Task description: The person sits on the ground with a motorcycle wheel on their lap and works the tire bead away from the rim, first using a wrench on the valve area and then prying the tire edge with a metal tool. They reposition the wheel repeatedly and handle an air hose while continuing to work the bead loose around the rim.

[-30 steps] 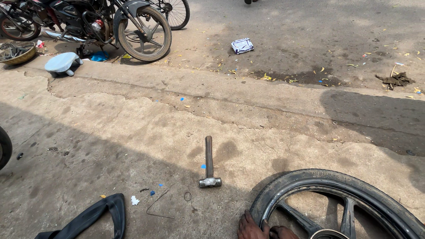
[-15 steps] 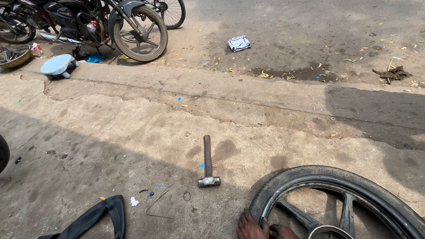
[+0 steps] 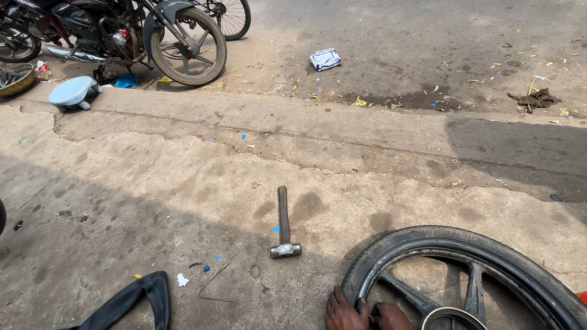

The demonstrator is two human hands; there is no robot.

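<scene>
Although only their tops show at the near edge, the left hand [image 3: 343,311] and right hand [image 3: 391,316] rest side by side against the inner edge of the tyre [image 3: 428,244], fingers bunched together; whether they clamp on it I cannot tell. The tyre lies flat on the concrete, near right, on its spoked wheel [image 3: 471,293]. A hammer [image 3: 284,223] lies just left of it, a loose black tube [image 3: 131,299] farther left. Fingers at the bead could get pinched if the rubber snaps back. The thin wire [image 3: 217,284] nearby could snag a reaching hand.
</scene>
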